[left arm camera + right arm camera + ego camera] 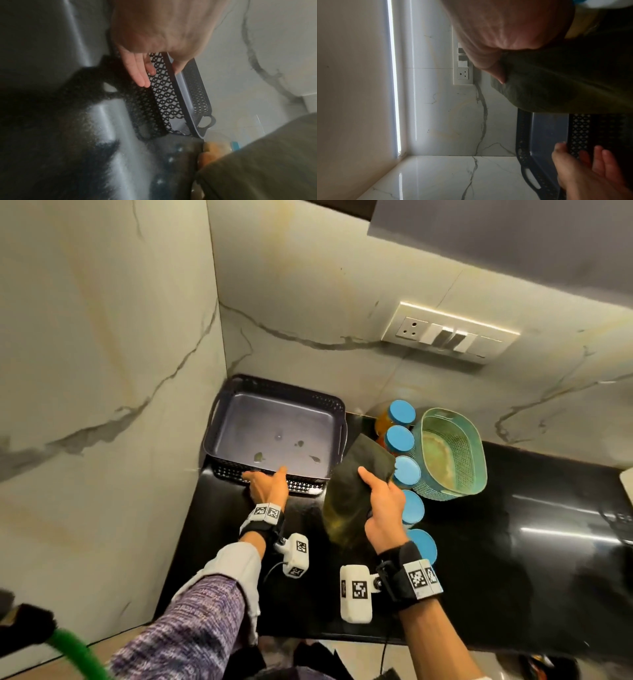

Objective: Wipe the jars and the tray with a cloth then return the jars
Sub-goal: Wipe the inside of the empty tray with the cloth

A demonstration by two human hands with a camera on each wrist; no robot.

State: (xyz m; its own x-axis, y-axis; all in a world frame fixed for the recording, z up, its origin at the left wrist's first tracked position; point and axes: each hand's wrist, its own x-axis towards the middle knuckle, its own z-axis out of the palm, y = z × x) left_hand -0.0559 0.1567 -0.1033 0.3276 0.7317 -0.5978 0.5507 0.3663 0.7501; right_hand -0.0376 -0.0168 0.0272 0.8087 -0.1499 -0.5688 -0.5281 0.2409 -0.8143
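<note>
An empty dark grey tray [291,392] with lattice walls sits in the counter's corner, its floor marked by a few stains. My left hand [265,477] holds its near wall, thumb over the rim and fingers [142,79] flat on the outer lattice [164,92]. To the right of the tray, my right hand [380,501] grips a dark olive cloth [356,474] above the counter, thumb on top. Several blue-lidded jars [407,470] stand in a row just right of the cloth, partly hidden by it. In the right wrist view the cloth [565,81] hangs over the tray [547,128].
A teal lattice basket [483,467] stands right of the jars. The black counter [513,542] stretches on to the right. Marble walls close in the tray on the left and behind. A switch panel [448,333] is on the back wall.
</note>
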